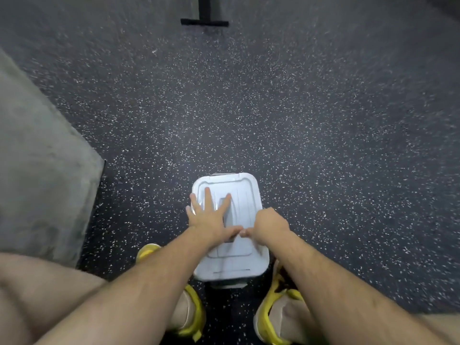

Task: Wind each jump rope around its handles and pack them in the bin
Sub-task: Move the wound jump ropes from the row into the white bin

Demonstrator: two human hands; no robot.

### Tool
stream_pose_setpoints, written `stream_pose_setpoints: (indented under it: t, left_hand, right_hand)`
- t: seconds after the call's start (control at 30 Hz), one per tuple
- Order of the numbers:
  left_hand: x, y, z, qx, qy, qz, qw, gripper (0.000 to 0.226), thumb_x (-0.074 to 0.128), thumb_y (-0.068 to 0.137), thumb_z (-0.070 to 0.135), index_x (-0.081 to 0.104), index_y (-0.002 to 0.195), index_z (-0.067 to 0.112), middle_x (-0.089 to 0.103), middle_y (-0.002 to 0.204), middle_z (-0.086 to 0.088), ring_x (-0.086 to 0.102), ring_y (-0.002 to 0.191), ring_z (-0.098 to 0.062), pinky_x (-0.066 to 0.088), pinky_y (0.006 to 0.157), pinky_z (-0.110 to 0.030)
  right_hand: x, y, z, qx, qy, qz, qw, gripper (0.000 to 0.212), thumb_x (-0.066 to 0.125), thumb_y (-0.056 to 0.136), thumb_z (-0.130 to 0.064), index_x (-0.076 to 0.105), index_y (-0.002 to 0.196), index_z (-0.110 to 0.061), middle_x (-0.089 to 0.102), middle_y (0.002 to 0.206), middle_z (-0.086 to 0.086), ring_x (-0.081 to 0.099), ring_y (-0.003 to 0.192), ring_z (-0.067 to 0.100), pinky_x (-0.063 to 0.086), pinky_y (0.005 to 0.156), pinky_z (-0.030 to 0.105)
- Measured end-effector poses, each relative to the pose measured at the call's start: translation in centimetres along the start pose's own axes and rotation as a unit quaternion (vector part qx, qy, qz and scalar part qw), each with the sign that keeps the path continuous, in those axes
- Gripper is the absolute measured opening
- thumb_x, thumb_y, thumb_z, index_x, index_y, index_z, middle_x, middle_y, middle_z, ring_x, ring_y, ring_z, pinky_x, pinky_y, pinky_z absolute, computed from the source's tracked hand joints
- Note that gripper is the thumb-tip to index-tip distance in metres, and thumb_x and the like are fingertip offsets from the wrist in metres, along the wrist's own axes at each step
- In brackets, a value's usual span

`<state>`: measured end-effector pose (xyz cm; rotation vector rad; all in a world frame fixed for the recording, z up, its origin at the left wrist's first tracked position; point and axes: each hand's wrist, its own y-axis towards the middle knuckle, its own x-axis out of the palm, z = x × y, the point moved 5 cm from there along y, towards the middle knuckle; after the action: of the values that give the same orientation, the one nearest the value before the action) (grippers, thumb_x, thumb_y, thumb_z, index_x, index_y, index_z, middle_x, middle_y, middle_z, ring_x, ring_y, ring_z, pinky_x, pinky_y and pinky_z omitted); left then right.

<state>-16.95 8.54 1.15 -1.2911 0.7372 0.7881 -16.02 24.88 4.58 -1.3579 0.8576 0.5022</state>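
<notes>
A small bin with a pale grey lid (245, 195) stands on the floor between my feet. The lid is on, so nothing inside shows, and no jump rope is in view. My left hand (209, 215) lies flat on the lid's left half with its fingers spread and straight. My right hand (267, 224) is at the lid's right edge, with the fingers curled down over the rim and the thumb pointing left toward my left thumb.
The floor (323, 120) is dark speckled rubber. A grey mat or block (37, 158) lies to the left. A black T-shaped equipment base (204, 21) stands far ahead. My feet in yellow sandals (273, 307) flank the bin.
</notes>
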Motion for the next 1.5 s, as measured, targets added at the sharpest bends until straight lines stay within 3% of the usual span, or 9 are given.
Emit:
stream_pose_setpoints:
  t: [0.13,0.27,0.47,0.87,0.97,1.07,1.23,1.37,1.5]
  left_hand:
    - [0.1,0.5,0.0,0.014,0.034,0.000,0.999,0.104,0.036,0.076,0.093,-0.020,0.152,0.050,-0.033,0.161,-0.016,-0.025,0.143,-0.057,0.002,0.119,-0.067]
    - [0.0,0.4,0.6,0.016,0.086,-0.001,0.996,0.106,0.034,0.080,0.090,-0.021,0.155,0.040,-0.029,0.161,-0.024,-0.019,0.142,-0.062,0.004,0.120,-0.066]
    - [-0.1,0.7,1.0,0.018,0.110,-0.044,0.993,0.106,0.035,0.085,0.085,-0.029,0.153,0.035,-0.034,0.157,-0.026,-0.024,0.140,-0.064,0.003,0.119,-0.067]
    - [0.0,1.2,1.1,0.018,0.118,-0.065,0.991,0.103,0.032,0.087,0.084,-0.029,0.153,0.035,-0.036,0.156,-0.027,-0.025,0.138,-0.066,0.004,0.118,-0.071]
    - [0.4,1.3,0.9,0.023,0.109,-0.053,0.992,0.103,0.031,0.085,0.086,-0.029,0.153,0.035,-0.035,0.157,-0.027,-0.023,0.138,-0.066,0.005,0.117,-0.071]
    - [0.5,1.3,0.6,0.021,0.105,-0.032,0.994,0.103,0.028,0.083,0.088,-0.027,0.154,0.039,-0.034,0.158,-0.026,-0.021,0.140,-0.065,0.005,0.118,-0.070]
    - [0.2,0.5,0.8,0.020,0.103,-0.007,0.994,0.100,0.024,0.083,0.088,-0.024,0.154,0.038,-0.030,0.160,-0.025,-0.019,0.143,-0.061,0.004,0.118,-0.069]
    - [1.3,-1.6,1.6,0.061,0.101,0.026,0.993,0.080,0.023,0.099,0.068,-0.015,0.158,0.030,-0.025,0.165,-0.014,-0.012,0.152,-0.043,0.011,0.120,-0.065]
    - [4.7,-7.1,1.8,0.180,0.127,0.093,0.971,0.062,0.037,0.107,0.034,0.009,0.160,0.017,0.017,0.163,-0.015,0.019,0.146,-0.038,0.027,0.117,-0.055]
  right_hand:
    - [-5.3,2.6,-2.4,-0.030,-0.122,0.052,0.991,0.036,0.056,0.094,-0.029,0.060,0.127,-0.015,0.060,0.130,0.004,0.061,0.115,0.025,0.048,0.084,0.034]
    - [-7.8,6.5,-6.8,-0.115,-0.081,0.110,0.984,0.076,0.070,0.086,-0.050,0.037,0.145,-0.015,0.039,0.142,0.009,0.040,0.132,0.029,0.045,0.098,0.045]
    - [-6.8,12.4,-8.5,-0.176,-0.097,-0.054,0.978,0.112,0.079,0.076,-0.056,0.012,0.159,-0.023,0.032,0.160,0.000,0.035,0.144,0.030,0.037,0.112,0.052]
    - [-6.1,12.1,-8.8,-0.256,-0.097,0.030,0.961,0.069,0.078,0.079,-0.051,0.056,0.134,-0.014,0.041,0.140,0.004,0.044,0.129,0.029,0.046,0.104,0.044]
    - [-4.8,11.2,-7.7,-0.251,-0.073,0.069,0.963,0.069,0.066,0.091,-0.049,0.044,0.147,-0.016,0.038,0.149,0.003,0.036,0.134,0.028,0.040,0.109,0.045]
    - [-2.0,8.7,-6.1,-0.275,-0.170,0.146,0.935,0.058,0.040,0.106,-0.031,0.022,0.155,-0.004,0.023,0.163,0.012,0.020,0.148,0.032,0.018,0.122,0.042]
    - [5.3,0.9,-1.0,-0.269,-0.120,0.147,0.944,0.061,0.036,0.103,-0.017,0.012,0.156,0.002,0.004,0.166,0.019,0.000,0.154,0.034,0.008,0.125,0.043]
    - [7.6,-6.1,0.2,-0.284,-0.068,0.206,0.934,0.057,0.063,0.093,-0.021,0.049,0.139,0.010,0.038,0.151,0.031,0.034,0.144,0.042,0.023,0.120,0.047]
    - [10.4,-9.0,1.0,-0.285,-0.054,0.111,0.950,0.080,0.050,0.097,-0.052,0.024,0.156,-0.005,0.001,0.167,0.014,0.001,0.154,0.035,0.012,0.124,0.042]
